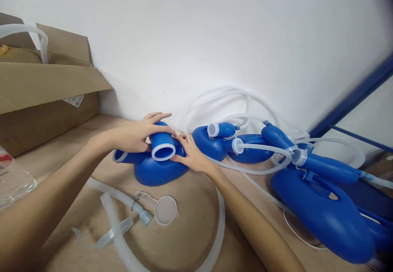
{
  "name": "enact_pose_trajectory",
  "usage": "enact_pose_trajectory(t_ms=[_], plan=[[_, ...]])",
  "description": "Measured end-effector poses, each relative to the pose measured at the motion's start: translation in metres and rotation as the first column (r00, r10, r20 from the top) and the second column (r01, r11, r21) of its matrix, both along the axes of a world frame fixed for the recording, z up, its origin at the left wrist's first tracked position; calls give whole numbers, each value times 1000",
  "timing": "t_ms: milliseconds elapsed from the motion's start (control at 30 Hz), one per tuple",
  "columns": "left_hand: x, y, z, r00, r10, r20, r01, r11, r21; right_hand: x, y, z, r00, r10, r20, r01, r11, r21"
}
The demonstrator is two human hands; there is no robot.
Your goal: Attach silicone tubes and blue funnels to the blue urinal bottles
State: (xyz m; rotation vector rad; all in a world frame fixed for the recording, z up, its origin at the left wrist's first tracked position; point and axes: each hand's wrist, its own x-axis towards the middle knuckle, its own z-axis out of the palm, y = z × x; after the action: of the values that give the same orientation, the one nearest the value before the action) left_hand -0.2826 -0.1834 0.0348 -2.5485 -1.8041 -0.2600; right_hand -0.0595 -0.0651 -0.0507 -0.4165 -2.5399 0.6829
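Near the middle of the brown surface rests a blue plastic bottle (156,172). On top of it is a blue cup-like piece (162,144) with a white rim, its open mouth toward me. My left hand (139,134) is closed round the back and left of this piece, one finger stretched out above it. At the right side of the same piece, my right hand (190,153) has its fingertips against it and the bottle. Another blue opening points left beneath my left wrist. In front lie a clear round cap (166,210) and a translucent hose (115,218) with a pale connector (145,217).
Several blue bottles with white caps and coiled hoses stand to the right, the nearest bottle (322,214) large. An open cardboard box (49,116) is at left, with a clear plastic container (15,182) before it. A white wall rises behind; a blue frame (353,96) slants at right.
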Motion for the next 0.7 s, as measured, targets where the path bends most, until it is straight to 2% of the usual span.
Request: enact_pose_trajectory(t_ms=[133, 233, 300, 400, 433, 500, 600, 700], plan=[[6, 0, 0, 996, 83, -18, -80, 989, 122, -4, -8, 2, 995, -91, -33, 88, 993, -78], [9, 5, -4, 992, 129, 11, -129, 984, 121, -4, -12, 6, 986, -159, -43, 154, 982, -106], [9, 10, -12, 994, 93, 60, -99, 988, 121, -4, -14, 10, 983, -178, -45, 175, 982, -71], [9, 19, -28, 989, 0, 149, -30, 980, 198, -3, -16, 15, 976, -218, -14, 218, 976, -13], [10, 22, -32, 986, -10, 166, -28, 973, 229, -3, -15, 15, 974, -228, -2, 228, 974, 0], [10, 24, -35, 986, 44, 163, -87, 960, 267, -3, -13, 15, 972, -235, 13, 235, 972, 20], [8, 20, -21, 972, 201, 118, -229, 920, 318, -2, -6, 11, 969, -248, 4, 247, 967, 58], [0, 4, 4, 961, 261, 92, -277, 900, 336, 2, 3, 7, 961, -276, -2, 276, 957, 90]])
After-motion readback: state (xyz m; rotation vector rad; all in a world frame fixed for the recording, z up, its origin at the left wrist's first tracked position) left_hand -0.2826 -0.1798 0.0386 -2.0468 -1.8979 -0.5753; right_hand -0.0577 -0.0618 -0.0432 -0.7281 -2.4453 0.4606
